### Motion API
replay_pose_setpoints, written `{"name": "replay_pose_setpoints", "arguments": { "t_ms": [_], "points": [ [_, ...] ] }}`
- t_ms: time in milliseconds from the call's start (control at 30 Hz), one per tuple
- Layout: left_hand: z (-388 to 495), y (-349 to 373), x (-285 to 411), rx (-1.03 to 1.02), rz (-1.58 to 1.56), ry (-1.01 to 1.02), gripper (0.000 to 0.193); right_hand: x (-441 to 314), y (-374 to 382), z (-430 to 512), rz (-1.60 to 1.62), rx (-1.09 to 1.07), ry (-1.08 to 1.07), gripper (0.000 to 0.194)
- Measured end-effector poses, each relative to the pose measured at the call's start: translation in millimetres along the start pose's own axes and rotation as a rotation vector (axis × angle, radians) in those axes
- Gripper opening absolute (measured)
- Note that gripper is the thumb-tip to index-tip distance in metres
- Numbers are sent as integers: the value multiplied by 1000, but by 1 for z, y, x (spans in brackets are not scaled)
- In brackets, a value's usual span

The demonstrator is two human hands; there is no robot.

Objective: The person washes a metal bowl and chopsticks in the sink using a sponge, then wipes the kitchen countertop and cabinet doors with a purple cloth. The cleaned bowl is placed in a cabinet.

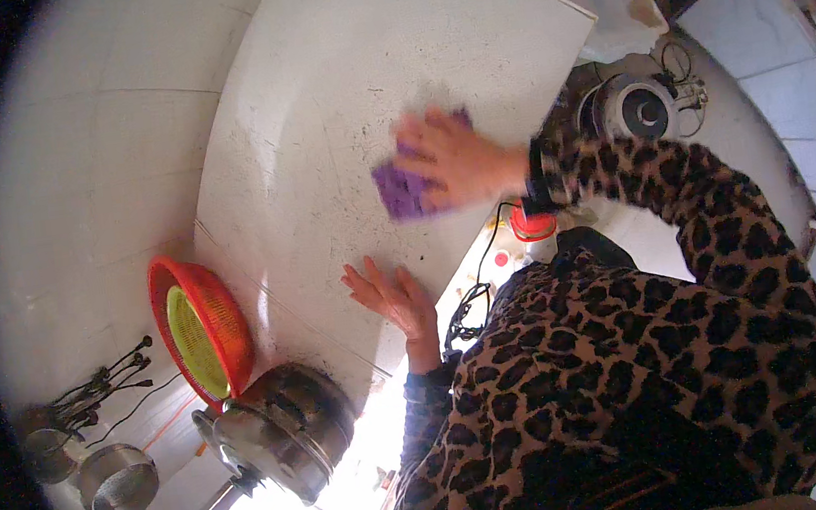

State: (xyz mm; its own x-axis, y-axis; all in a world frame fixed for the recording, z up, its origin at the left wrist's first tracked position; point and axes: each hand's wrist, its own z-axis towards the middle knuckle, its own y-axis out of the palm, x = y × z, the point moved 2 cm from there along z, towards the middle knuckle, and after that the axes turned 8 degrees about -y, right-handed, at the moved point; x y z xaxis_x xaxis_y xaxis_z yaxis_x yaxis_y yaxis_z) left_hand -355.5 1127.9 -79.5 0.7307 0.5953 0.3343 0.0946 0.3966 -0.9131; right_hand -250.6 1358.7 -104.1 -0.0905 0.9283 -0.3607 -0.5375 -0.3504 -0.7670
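Observation:
A white panel (334,135) with dark specks and scratches fills the middle of the view. On its surface lies a purple cloth (399,194), bunched under my right hand (454,163), which is spread flat over it and blurred. My left hand (396,300) is lower down, near the panel's lower edge, with its fingers apart and nothing in it. Whether its fingertips touch the panel cannot be told.
Red and yellow-green plastic colanders (239,327) stand beside a lidded metal pot (302,418) at the lower left. Small pans (119,484) hang there. A red-capped container (535,229) and black cable (469,316) are near my body. A round appliance (639,111) sits at the right.

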Motion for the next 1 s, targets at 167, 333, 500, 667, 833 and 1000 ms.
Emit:
{"name": "replay_pose_setpoints", "arguments": {
  "t_ms": [167, 333, 500, 667, 833, 1000],
  "points": [
    [-12, 2, -3, 71, 75, -90, 56, 23, -12, -5, -129, -18, 34, 41],
    [-15, 9, 0, 31, 64, -136, 55, 206, -63, 33, -895, 299, 403, 45],
    [-18, 7, 3, 79, 54, -139, 54, 106, -4, 88, -107, -190, 370, 55],
    [-18, 1, 5, 112, 51, -141, 55, 10, 15, 98, 8, 139, -355, 32],
    [-16, -2, 4, 120, 8, -132, 55, 230, 21, 168, -386, -335, 289, 28],
    [-14, -5, 3, 115, -63, -157, 57, 329, 76, 258, -552, -317, 637, 55]
  ]
}}
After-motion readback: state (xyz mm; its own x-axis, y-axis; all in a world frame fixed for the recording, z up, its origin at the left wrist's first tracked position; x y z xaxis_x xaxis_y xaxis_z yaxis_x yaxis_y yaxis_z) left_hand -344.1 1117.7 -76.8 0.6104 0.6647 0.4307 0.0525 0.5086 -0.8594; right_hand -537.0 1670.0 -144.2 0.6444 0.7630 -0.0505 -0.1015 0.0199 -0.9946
